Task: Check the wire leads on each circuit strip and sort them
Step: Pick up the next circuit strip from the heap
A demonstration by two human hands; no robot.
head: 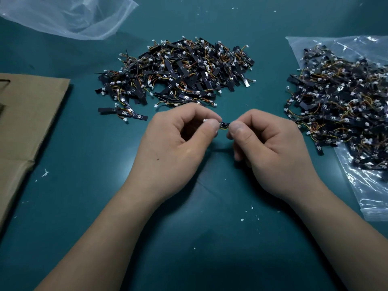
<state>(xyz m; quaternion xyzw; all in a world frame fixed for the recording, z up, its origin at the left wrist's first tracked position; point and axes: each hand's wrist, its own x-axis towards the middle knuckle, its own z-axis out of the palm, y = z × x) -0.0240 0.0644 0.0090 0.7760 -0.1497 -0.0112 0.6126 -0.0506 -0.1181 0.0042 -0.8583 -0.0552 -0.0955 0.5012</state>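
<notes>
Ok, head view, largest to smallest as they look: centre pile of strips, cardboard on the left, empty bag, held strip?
1-2. The centre pile and the cardboard look alike; the cardboard runs off frame, so unranked.
3. The empty bag, also cropped.
4. The held strip, by far the smallest.

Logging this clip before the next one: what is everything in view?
held circuit strip: one, dark, pinched between both hands
centre pile of strips: many, black with orange wires and white connectors, table middle
right pile of strips: many, same colours, on right bag
right bag: one, clear, right edge
left bag: one, clear, far left
cardboard: one, brown, left edge
table: one, teal, underneath all
white scraps: several, white, scattered on table
left hand: one, pinches strip's left end
right hand: one, pinches strip's right end
</notes>
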